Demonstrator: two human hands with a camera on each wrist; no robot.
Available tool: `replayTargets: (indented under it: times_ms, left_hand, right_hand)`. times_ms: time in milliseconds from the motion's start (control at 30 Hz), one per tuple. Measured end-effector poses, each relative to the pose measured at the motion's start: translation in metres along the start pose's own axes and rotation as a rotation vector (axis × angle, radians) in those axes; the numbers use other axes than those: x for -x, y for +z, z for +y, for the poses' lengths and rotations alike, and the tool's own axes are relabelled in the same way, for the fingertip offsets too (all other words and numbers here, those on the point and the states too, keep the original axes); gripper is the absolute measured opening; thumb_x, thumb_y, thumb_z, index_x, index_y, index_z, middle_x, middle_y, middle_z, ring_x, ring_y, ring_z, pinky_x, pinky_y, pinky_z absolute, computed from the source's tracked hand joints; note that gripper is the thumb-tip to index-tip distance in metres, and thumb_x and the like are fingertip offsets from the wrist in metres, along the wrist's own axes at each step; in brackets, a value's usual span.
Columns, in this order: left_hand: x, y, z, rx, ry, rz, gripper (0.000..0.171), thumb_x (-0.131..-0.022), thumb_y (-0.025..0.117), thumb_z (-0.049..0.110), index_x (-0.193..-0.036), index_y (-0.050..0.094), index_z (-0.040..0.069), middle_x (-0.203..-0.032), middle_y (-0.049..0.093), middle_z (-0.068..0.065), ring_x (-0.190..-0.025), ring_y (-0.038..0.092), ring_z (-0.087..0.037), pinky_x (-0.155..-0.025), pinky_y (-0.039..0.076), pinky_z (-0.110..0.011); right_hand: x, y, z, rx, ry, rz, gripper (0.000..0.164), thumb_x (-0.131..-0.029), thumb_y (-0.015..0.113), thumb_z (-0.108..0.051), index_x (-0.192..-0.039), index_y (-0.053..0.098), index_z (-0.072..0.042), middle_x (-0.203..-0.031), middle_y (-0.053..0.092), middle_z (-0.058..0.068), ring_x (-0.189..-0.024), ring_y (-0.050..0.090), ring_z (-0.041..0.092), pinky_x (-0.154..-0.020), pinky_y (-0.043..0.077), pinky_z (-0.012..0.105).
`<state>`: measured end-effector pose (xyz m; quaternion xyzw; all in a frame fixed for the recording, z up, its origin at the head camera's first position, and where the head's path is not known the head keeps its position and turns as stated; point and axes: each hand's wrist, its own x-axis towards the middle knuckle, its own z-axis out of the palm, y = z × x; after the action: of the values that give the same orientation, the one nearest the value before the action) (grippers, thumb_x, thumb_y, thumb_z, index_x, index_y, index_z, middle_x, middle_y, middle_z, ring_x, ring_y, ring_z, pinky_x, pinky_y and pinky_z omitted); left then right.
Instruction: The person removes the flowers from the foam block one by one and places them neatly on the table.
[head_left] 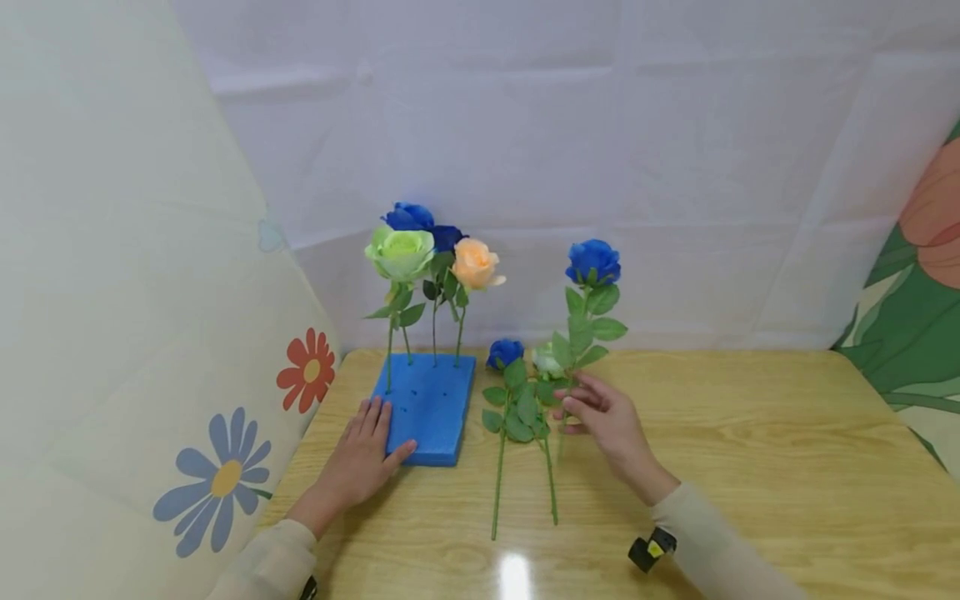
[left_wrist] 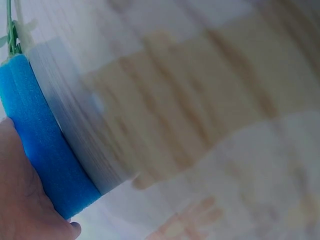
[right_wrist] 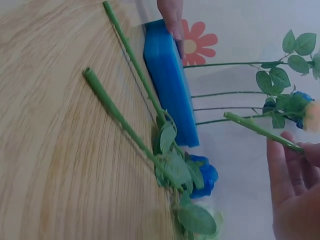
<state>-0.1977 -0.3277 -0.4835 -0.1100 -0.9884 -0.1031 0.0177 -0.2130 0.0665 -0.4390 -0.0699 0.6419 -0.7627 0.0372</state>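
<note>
On the table [head_left: 765, 442], steadied the blue foam block [head_left: 431, 417] with straight-fingered left hand [head_left: 358, 457]; had four roses [head_left: 444, 239] planted. Beside it, pinched a blue rose [head_left: 580, 332] in right hand [head_left: 609, 418]. Had this and two loose roses [head_left: 527, 404], lying between, seemingly left to insert.

This looks like a curtained-off filming corner: creased pale cloth [head_left: 487, 150] and flower-printed sheets [head_left: 135, 317] border a wood-grain table [head_left: 765, 442].

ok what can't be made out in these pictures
Head: planted stem ends, hidden inside the blue block.
Head: part of the pale rose, behind leaves.
Left wrist: part of the left hand, past the left edge.
Right wrist: bloom of the held blue rose, past the right edge.
</note>
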Motion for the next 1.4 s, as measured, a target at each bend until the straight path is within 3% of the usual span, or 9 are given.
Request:
replayTargets:
  times_ms: [367,600,900,1400]
  left_hand:
    - [0.0,-0.002,0.001,0.005,-0.003,-0.011,0.094,-0.101,0.044,0.063,-0.157,0.019,-0.008,-0.165,0.015,-0.029,-0.152,0.009,-0.051,-0.12,0.015,-0.065]
    - [-0.001,-0.002,0.002,0.002,-0.001,-0.007,0.094,-0.101,0.044,0.063,-0.157,0.019,-0.008,-0.165,0.015,-0.03,-0.151,0.009,-0.051,-0.12,0.016,-0.065]
    - [0.001,-0.005,0.004,0.0,0.002,-0.008,0.094,-0.101,0.044,0.063,-0.157,0.02,-0.008,-0.164,0.016,-0.03,-0.151,0.01,-0.052,-0.12,0.016,-0.066]
    - [-0.001,-0.004,0.002,-0.018,-0.005,-0.028,0.096,-0.1,0.04,0.066,-0.157,0.019,-0.008,-0.165,0.014,-0.03,-0.151,0.008,-0.052,-0.119,0.015,-0.066]
  right_hand:
    - [0.008,-0.031,-0.002,0.076,0.081,-0.011,0.057,-0.099,0.059,0.001,-0.151,0.037,0.007,-0.121,0.067,0.023,-0.085,0.073,0.013,-0.076,0.062,0.037]
    - [0.015,-0.043,-0.002,0.11,0.11,-0.023,0.058,-0.099,0.059,0.001,-0.152,0.035,0.009,-0.113,0.07,0.012,-0.085,0.073,0.013,-0.072,0.062,0.032]
    - [0.019,-0.055,-0.001,0.143,0.158,-0.019,0.057,-0.101,0.057,-0.001,-0.153,0.035,0.006,-0.126,0.063,0.028,-0.085,0.073,0.013,-0.071,0.062,0.032]
    - [0.026,-0.061,0.011,0.177,0.242,-0.032,0.058,-0.1,0.055,0.002,-0.153,0.031,0.009,-0.125,0.064,0.029,-0.085,0.073,0.019,-0.068,0.061,0.032]
